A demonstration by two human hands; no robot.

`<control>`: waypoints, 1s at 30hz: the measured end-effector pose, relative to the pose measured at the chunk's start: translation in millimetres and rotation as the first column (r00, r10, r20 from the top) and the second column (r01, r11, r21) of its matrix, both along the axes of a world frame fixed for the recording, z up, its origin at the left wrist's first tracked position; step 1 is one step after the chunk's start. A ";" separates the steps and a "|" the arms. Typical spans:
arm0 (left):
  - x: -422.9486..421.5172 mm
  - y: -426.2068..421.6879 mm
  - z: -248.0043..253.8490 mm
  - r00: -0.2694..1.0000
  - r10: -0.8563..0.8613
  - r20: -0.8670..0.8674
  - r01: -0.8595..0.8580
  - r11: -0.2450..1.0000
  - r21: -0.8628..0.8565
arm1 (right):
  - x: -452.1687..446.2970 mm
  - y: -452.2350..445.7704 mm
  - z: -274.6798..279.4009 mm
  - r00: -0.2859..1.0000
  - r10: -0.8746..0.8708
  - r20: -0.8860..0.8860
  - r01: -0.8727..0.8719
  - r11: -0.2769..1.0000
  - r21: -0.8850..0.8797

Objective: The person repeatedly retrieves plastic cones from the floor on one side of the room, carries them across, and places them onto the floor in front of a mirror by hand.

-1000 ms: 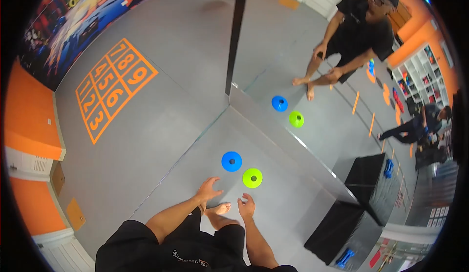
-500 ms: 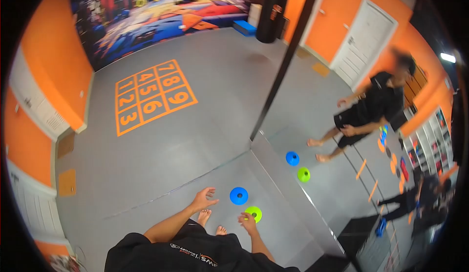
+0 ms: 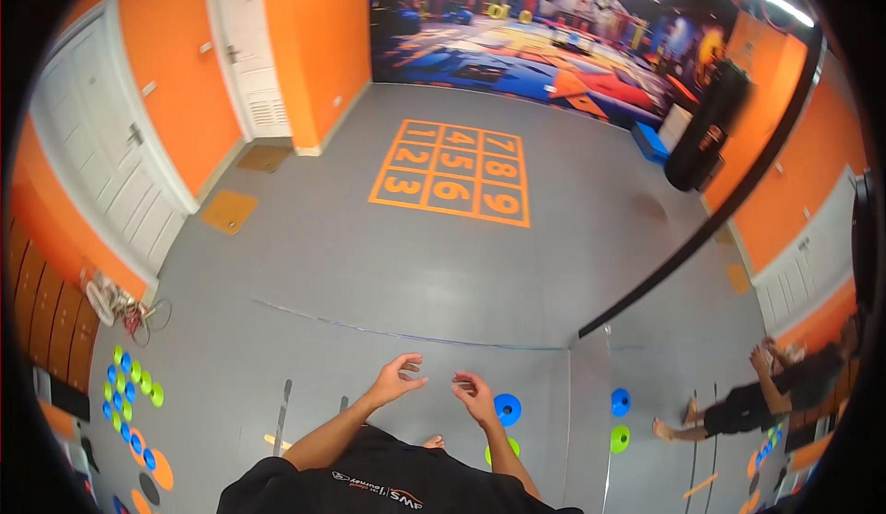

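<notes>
My left hand point(image 3: 397, 381) is held out over the floor in front of my body, its fingers curved and apart with nothing in them. Beside it on the right, my right hand point(image 3: 474, 396) is raised with bent, separated fingers, also bare. Just right of that hand, a blue disc cone point(image 3: 514, 401) lies flat on the grey floor. A green disc cone point(image 3: 513, 447) lies nearer to me, partly hidden behind my right forearm. Neither hand touches a cone.
On the right a mirror point(image 3: 646, 477) reflects the cones and a person. Many blue and green disc cones point(image 3: 131, 392) are laid out at the left. An orange number grid point(image 3: 449, 165) marks the floor ahead; a black punching bag point(image 3: 706, 131) stands at the back right.
My view has swung right-to-left, so the grid and cones sit further right and the scattered cones at left appear. My right hand has moved from above the green cone towards my left hand.
</notes>
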State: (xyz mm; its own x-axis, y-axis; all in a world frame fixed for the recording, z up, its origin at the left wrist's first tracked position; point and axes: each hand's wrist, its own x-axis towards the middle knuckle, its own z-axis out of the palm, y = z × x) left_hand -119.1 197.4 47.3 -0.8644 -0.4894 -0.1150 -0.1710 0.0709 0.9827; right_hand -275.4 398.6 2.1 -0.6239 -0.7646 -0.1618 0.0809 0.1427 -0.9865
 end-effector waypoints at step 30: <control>468.9 -280.7 161.8 0.525 0.704 -0.479 -0.796 0.606 0.018 | 376.1 -497.2 216.9 0.562 0.760 -0.326 -0.812 0.430 -0.396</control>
